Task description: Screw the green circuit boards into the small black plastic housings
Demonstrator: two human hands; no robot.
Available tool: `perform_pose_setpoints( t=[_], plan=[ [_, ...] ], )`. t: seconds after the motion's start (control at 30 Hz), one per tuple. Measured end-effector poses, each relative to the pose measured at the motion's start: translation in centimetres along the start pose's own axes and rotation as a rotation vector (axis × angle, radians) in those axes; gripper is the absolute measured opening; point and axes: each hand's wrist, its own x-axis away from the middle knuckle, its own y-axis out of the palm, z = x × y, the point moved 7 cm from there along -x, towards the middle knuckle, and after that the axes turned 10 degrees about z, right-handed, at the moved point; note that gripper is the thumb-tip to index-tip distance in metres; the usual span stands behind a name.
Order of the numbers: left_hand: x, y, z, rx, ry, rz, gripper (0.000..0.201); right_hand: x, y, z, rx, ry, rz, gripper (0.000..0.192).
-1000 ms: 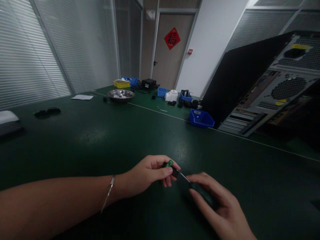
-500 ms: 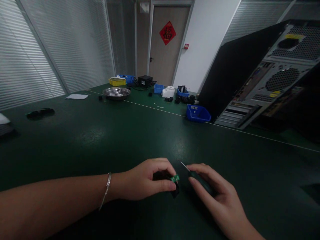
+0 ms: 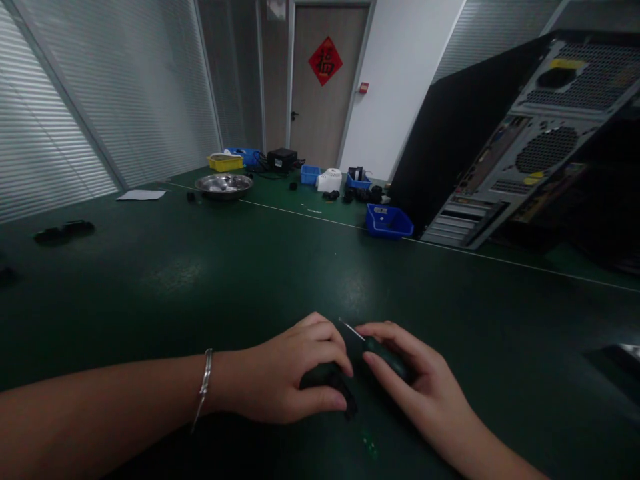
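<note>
Since the earlier frames the left hand (image 3: 287,380) has lowered onto the tabletop (image 3: 200,280) and turned palm-down over the small black part (image 3: 345,397); the green circuit board seen before between its fingertips is no longer visible. The right hand (image 3: 415,387) has shifted slightly toward the left hand, and the tool's metal tip now points up and left rather than at the part.

The left hand is curled, thumb and fingers closed around the small black part, which lies on the tabletop just under the fingertips. The part is dark, matte and blocky; finer detail cannot be made out. A thin metal bangle (image 3: 203,390) circles the left wrist.

The right hand is closed on a screwdriver (image 3: 380,350) with a dark, rounded handle and a slim, bright shaft projecting past the index finger.

The tabletop is a dark green, smooth mat with a dull sheen. Further back stand a shiny steel bowl (image 3: 223,186), blue plastic bins (image 3: 389,222) and an open computer case (image 3: 510,147) of grey perforated sheet metal.
</note>
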Motion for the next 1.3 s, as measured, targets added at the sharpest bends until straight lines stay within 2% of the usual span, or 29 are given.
perform_pose_setpoints(
  t=[0.17,0.23,0.4,0.5,0.57,0.7,0.9,0.97,1.13,1.23,1.3],
  plan=[
    [0.1,0.4,-0.4,-0.110,-0.025,0.037,0.054,0.4,0.9,-0.7,0.050,0.030,-0.201,0.005],
    [0.1,0.8,-0.7,-0.166,-0.037,0.039,0.060,0.7,1.3,-0.9,0.104,0.023,-0.312,0.008],
    [0.3,1.3,-0.8,-0.227,-0.024,0.015,0.047,1.3,1.5,-1.4,0.086,0.004,-0.583,0.013],
    [0.3,1.1,-0.8,-0.219,-0.052,0.011,0.032,1.4,1.2,-1.6,0.087,-0.014,-0.648,0.031],
    [0.2,0.9,-0.7,-0.201,-0.070,0.013,0.027,1.6,1.2,-1.7,0.127,-0.042,-0.671,0.035],
    [0.1,0.8,-0.7,-0.167,-0.076,0.021,0.027,1.7,1.4,-2.0,0.170,-0.091,-0.668,0.027],
    [0.1,0.6,-0.8,-0.127,-0.064,0.053,0.026,1.6,1.6,-1.9,0.106,-0.110,-0.630,0.015],
    [0.1,0.5,-0.9,-0.110,-0.069,0.067,0.025,1.4,1.8,-1.7,0.047,-0.087,-0.578,0.005],
    [0.0,0.4,-1.3,-0.039,-0.100,0.084,0.017,0.4,1.7,-0.4,-0.041,0.018,-0.291,0.016],
    [0.0,0.4,-1.3,0.017,-0.100,0.086,0.016,0.1,1.5,0.1,-0.054,0.059,-0.238,0.020],
    [0.0,0.3,-1.6,0.045,-0.137,0.103,0.017,0.1,1.3,0.1,-0.037,0.065,-0.256,0.018]
  ],
)
